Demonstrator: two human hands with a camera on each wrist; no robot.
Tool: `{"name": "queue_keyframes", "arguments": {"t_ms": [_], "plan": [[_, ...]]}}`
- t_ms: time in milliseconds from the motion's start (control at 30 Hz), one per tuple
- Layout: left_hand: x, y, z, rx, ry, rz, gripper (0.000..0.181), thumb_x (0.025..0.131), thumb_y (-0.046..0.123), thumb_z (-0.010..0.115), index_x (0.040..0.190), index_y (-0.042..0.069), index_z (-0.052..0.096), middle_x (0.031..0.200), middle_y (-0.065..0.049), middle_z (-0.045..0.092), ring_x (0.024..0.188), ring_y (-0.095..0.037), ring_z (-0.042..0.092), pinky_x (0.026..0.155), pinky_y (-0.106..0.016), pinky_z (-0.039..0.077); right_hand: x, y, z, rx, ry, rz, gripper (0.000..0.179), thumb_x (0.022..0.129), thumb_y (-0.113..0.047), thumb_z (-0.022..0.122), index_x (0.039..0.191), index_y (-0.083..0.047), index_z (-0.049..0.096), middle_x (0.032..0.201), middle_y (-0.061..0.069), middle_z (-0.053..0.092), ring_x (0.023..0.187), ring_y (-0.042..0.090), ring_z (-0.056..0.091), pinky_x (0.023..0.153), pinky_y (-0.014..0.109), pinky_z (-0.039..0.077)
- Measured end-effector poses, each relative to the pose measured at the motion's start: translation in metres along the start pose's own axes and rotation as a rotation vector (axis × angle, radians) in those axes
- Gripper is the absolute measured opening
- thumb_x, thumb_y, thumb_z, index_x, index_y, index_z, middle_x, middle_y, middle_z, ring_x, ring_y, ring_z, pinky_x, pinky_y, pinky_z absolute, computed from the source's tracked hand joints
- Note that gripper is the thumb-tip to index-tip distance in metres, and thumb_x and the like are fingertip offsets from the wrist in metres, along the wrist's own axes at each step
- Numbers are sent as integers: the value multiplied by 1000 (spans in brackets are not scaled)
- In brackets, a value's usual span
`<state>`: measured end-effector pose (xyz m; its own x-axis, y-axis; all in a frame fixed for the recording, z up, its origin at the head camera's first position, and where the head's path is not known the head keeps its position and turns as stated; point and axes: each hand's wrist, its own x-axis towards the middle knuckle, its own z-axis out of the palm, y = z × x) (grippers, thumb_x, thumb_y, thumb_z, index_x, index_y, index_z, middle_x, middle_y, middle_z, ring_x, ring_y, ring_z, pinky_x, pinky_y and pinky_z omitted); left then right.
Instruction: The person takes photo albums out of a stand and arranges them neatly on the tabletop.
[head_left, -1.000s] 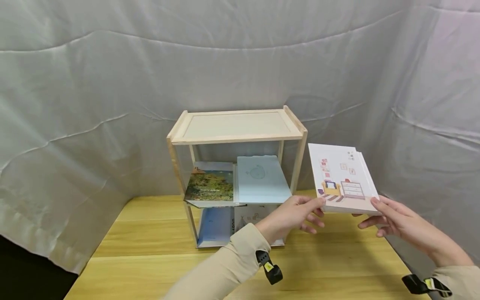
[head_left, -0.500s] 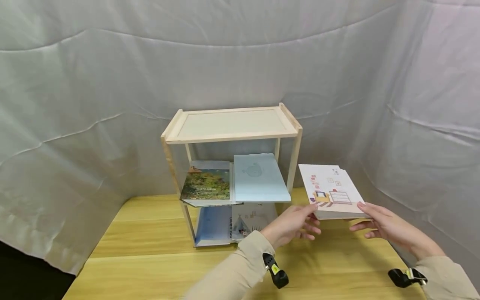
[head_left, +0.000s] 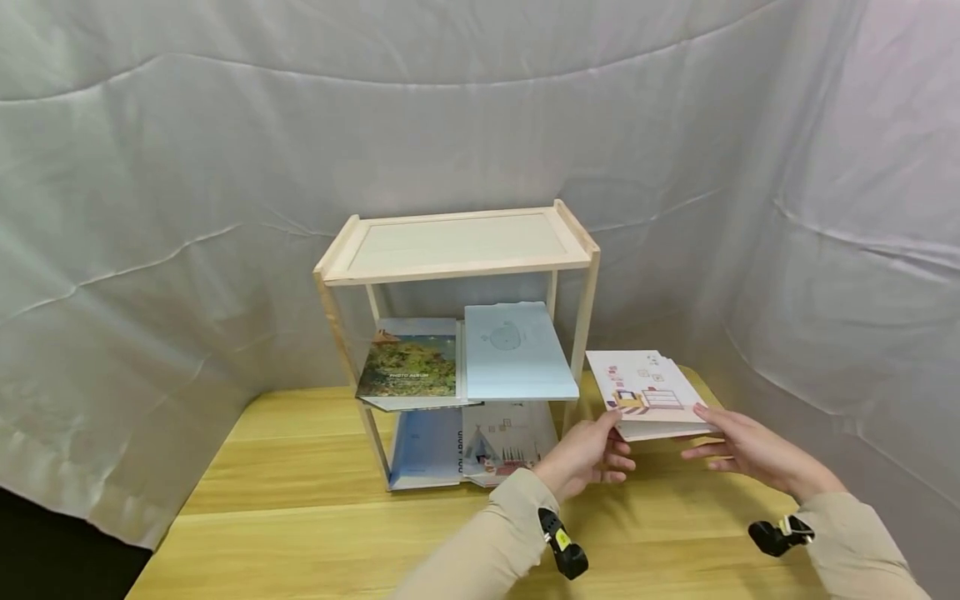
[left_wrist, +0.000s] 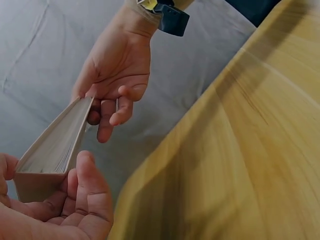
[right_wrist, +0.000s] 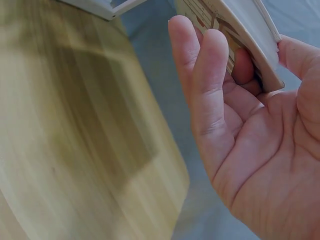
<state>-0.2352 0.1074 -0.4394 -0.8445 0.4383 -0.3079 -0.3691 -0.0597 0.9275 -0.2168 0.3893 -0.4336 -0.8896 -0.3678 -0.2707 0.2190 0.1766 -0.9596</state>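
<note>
A white photo album (head_left: 647, 390) with a drawn armchair and dresser on its cover is held up to the right of the wooden shelf (head_left: 459, 243). My left hand (head_left: 588, 454) pinches its near left corner, thumb on the cover and fingers beneath. At the near right corner my right hand (head_left: 757, 454) grips it the same way. The left wrist view shows the page block of the album (left_wrist: 57, 140) between the two hands. In the right wrist view, thumb and curled fingers of the right hand (right_wrist: 250, 125) hold the corner.
On the middle shelf lie an album with a garden picture (head_left: 411, 358) and a light blue album (head_left: 517, 350). Below them are a blue album (head_left: 427, 446) and a white one with a tent drawing (head_left: 498, 442). Grey curtains (head_left: 435, 125) enclose the wooden table (head_left: 300, 500).
Both hands have lowered the white album toward the table and brought it left, closer to the shelf. It now lies flatter to the view. The head view has shifted slightly.
</note>
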Motion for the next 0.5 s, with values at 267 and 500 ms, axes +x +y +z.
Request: {"name": "queue_keyframes", "arguments": {"t_ms": [267,500], "plan": [[12,-16,-2,-21,73,-37,50,99,53,53,93,5,63,81,-4,65,63,-15,63,54,-25,54,19,13,-1,-43,38,72,65,109,-49,31,150,0,29,132,4,64,115,23,68,90,39,57],[18,-30,-7,-12,96,-70,52,100,51,52,94,1,65,81,-5,66,62,-13,64,55,-24,54,31,29,0,-16,69,105,70,108,-49,33,153,4,25,133,13,64,115,28,68,86,35,60]]}}
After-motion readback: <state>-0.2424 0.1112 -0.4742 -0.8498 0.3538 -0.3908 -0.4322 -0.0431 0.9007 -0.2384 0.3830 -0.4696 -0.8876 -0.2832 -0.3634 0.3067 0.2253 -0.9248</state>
